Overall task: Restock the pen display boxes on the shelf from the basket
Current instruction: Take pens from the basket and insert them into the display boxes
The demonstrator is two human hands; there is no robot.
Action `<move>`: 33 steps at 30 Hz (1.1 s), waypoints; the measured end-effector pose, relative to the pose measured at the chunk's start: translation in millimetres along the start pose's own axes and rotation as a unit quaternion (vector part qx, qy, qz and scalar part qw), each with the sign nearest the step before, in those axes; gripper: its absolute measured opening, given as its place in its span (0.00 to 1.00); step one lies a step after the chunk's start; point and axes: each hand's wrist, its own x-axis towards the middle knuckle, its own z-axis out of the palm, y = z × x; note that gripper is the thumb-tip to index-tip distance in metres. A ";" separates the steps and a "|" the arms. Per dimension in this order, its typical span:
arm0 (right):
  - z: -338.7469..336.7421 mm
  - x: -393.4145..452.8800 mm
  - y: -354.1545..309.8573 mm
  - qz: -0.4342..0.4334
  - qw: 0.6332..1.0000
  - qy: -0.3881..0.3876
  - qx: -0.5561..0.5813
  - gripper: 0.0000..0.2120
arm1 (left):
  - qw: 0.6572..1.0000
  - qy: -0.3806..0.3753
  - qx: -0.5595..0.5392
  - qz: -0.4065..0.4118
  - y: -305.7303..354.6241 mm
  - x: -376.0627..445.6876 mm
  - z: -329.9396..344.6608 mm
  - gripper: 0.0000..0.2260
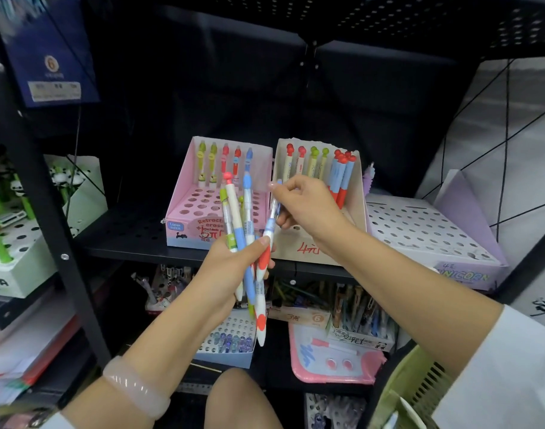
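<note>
My left hand (231,267) grips a bundle of several pens (240,224), blue, red and green, fanned out in front of the shelf. My right hand (305,202) pinches the top of one blue-and-red pen (269,230) whose lower part still lies in the bundle. Behind them on the black shelf stands a pink display box (187,193) with rows of holes and a few pens at its back. Beside it on the right is a beige display box (311,249) with several pens leaning at its back. A green basket (417,385) shows at the lower right.
A lilac unicorn box (426,233) stands right of the beige box. A panda pen box (20,243) sits on the left shelf. The lower shelf holds more pen boxes (234,342) and a pink tray (333,357). A black upright post (57,236) divides the shelves.
</note>
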 end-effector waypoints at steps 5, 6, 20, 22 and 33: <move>-2.2 7.7 4.8 0.058 0.965 -0.170 0.190 0.10 | 0.999 0.001 -0.046 -0.014 6.7 2.1 -10.6 0.07; -1.9 11.2 3.4 0.056 0.964 -0.170 0.196 0.10 | 0.999 0.002 -0.052 -0.015 8.5 2.5 -13.4 0.06; 19.6 115.5 -32.1 -0.102 0.937 0.102 -0.318 0.13 | 0.999 0.027 -0.043 0.007 15.2 20.6 -45.0 0.11; 21.5 120.9 -31.6 -0.088 0.935 0.106 -0.328 0.13 | 0.999 0.019 -0.042 0.006 14.2 21.3 -46.9 0.08; 18.8 128.4 -29.4 -0.067 0.929 0.094 -0.350 0.10 | 0.998 0.015 -0.065 0.011 8.9 22.0 -50.1 0.03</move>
